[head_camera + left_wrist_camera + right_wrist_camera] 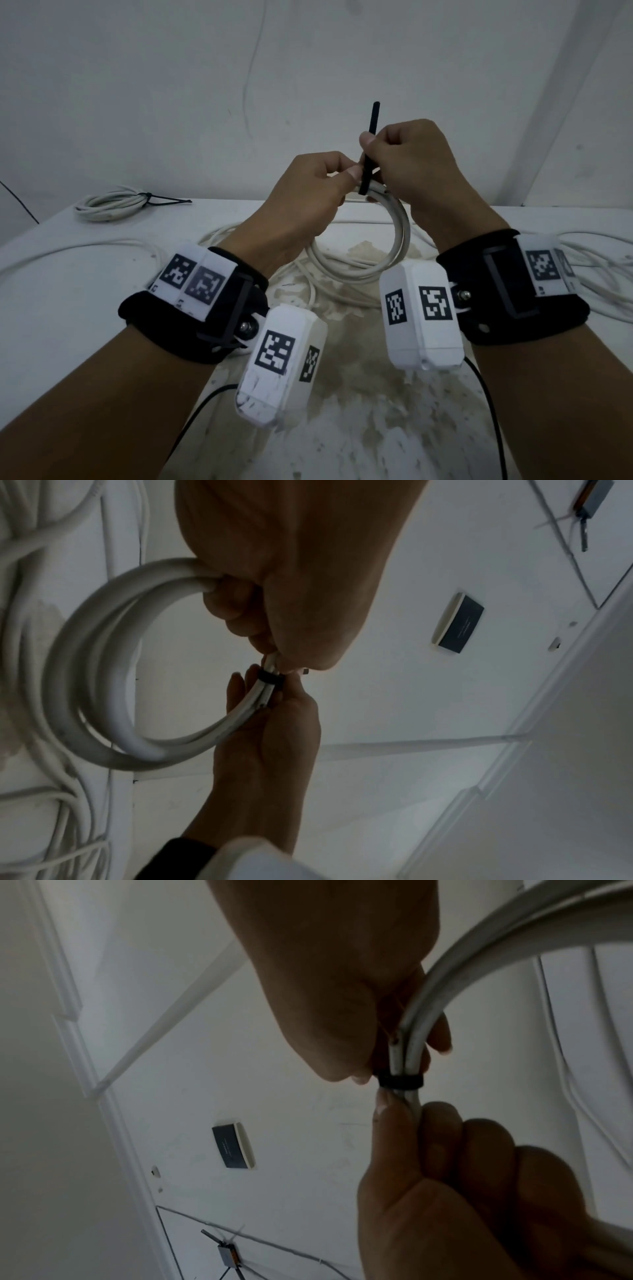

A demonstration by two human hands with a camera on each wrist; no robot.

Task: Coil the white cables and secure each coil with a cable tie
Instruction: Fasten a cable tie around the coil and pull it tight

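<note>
I am at the tying step: a coil of thick white round cable [394, 246] hangs above the table between my hands, and a black plastic cable tie [369, 150] is already looped round its top strands. My left hand [308, 198] has its fingers curled round the bundle just beside the loop, thumb pressed close to the tie. My right hand [407, 161] pinches the tie's free tail between thumb and forefinger, the tail standing upright above my knuckles. In the right wrist view the black band [400, 1081] sits snug across two strands with a cut cable end just above it.

As I judge it, the next move calls for a steady pull on the tail while my left hand keeps the strands together, so the cut end does not slip out from under the band.

On the stained white table [102, 308] a finished coil with its own black tie [113, 204] lies at the far left corner, well apart. Loose white cables [603, 270] sprawl at the right and more run under the hanging coil; these could snag its lower loop when I set it down.
</note>
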